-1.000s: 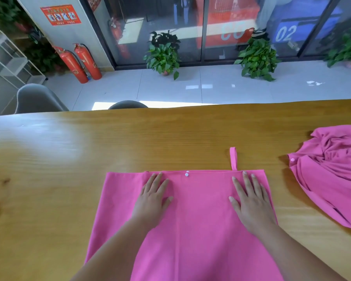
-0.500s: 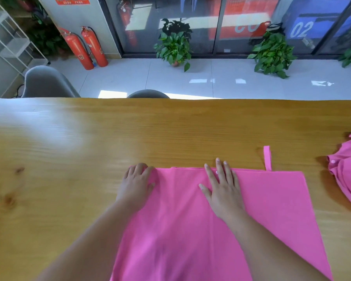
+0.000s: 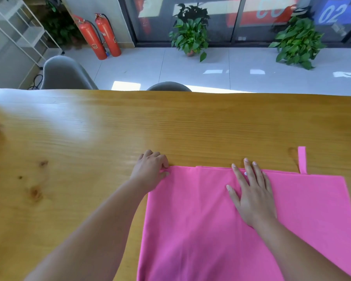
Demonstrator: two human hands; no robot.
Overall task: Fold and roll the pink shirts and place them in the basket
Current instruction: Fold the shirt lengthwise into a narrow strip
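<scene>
Left hand [image 3: 150, 169]: fingers curled in, tips pinching the far left corner of the pink shirt [image 3: 190, 220]. Knuckles up. The heel of the hand lies just off the cloth, over bare wood.

Right hand [image 3: 251, 193]: fingers [image 3: 248, 169] straight and slightly spread, palm down, pressed flat on the shirt. The fingertips reach the shirt's far edge. The thumb is held out to the left. A small white spot [image 3: 245, 174] on the cloth shows between two of the fingers (cannot tell what it is).

Both forearms are bare and come in from the near edge of the view, the right one crossing over the shirt.

Shirt: folded to a flat, roughly rectangular panel, lying smooth on the wooden table [image 3: 89, 138], right of centre and towards the near side. Its near end runs out of view. A fold line shows along the far edge, between the two hands. A narrow pink strip [image 3: 302, 159] sticks out past the far edge near the right corner and lies flat on the wood.

Beyond the table: two grey chairs [image 3: 65, 74] [image 3: 168, 87], two red fire extinguishers [image 3: 98, 35] by the wall, two potted plants [image 3: 190, 31] [image 3: 296, 41] on the tiled floor before the glass front, and a white shelf [image 3: 18, 27] at far left.
</scene>
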